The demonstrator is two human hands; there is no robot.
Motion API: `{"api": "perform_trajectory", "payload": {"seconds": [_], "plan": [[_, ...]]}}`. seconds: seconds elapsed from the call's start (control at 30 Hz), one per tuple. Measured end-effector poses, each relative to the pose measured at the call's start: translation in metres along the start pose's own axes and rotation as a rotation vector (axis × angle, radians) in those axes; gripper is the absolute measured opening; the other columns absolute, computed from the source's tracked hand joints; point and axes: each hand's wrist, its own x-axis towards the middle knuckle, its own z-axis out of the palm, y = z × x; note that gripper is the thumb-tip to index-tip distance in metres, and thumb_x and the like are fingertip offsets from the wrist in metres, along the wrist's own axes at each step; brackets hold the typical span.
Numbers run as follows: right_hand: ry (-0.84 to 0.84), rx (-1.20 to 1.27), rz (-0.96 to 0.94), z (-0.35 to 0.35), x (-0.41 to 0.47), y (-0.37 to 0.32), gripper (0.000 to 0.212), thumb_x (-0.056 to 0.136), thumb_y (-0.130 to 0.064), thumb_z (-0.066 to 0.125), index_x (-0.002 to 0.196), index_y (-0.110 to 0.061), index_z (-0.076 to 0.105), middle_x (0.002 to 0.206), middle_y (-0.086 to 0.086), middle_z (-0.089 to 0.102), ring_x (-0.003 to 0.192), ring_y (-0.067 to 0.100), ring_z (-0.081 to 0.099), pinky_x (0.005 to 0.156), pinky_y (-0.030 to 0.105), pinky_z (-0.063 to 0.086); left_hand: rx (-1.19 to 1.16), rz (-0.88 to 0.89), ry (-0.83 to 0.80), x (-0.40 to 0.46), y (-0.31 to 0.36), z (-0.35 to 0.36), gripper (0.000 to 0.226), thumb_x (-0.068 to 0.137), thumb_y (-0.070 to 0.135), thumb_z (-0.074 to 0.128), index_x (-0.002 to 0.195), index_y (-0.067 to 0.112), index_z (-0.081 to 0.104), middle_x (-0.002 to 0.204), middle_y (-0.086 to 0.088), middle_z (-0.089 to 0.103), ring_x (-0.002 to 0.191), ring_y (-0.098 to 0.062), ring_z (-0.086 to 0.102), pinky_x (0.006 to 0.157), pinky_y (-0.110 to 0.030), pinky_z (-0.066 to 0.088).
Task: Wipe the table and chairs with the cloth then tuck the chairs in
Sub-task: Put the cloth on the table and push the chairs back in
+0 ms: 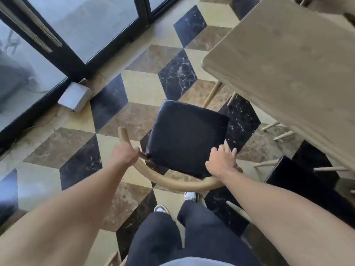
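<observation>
Wooden chair [184, 135] backrest gripped by left hand [125, 153]; right hand [221, 163] rests open-fingered; no writing legible.

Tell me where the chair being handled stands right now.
In the head view the chair stands mid-frame on the patterned floor, pulled out left of the table. The left hand grips its curved backrest and the right hand rests on it.

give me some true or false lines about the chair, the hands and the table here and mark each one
1. The left hand grips the chair's curved wooden back rail. True.
2. The chair is tucked fully under the table. False: its black seat stands clear of the table edge.
3. The right hand holds a cloth. False: no cloth shows in it; it rests on the rail by the seat.
4. A second dark seat sits partly under the table. True.
</observation>
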Motion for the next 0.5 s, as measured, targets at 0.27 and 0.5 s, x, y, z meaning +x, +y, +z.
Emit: {"api": "perform_trajectory", "payload": {"seconds": [0.27, 0.5], "plan": [[-0.068, 0.294, 0.586, 0.031, -0.001, 0.019, 0.084, 0.081, -0.028, 0.073, 0.148, -0.014, 0.024, 0.153, 0.017, 0.019, 0.127, 0.040, 0.042, 0.096, 0.048, 0.045, 0.146, 0.066, -0.079, 0.089, 0.002, -0.012, 0.071, 0.087, 0.025, 0.060, 0.143, -0.002, 0.025, 0.137, -0.027, 0.041, 0.116, -0.042, 0.053, 0.090, -0.047, 0.046], [0.110, 0.983, 1.189, 0.049, -0.018, -0.023, 0.076, 0.083, -0.013, 0.072, 0.143, -0.017, 0.026, 0.140, 0.022, 0.042, 0.108, 0.040, 0.059, 0.072, 0.042, 0.051, -0.122, -0.034, -0.146, 0.123, -0.013, -0.008, 0.051, 0.082, 0.020, 0.065, 0.126, -0.001, 0.051, 0.097, -0.017, 0.060, 0.084, -0.037, 0.067, 0.074, -0.047, 0.061]]}}
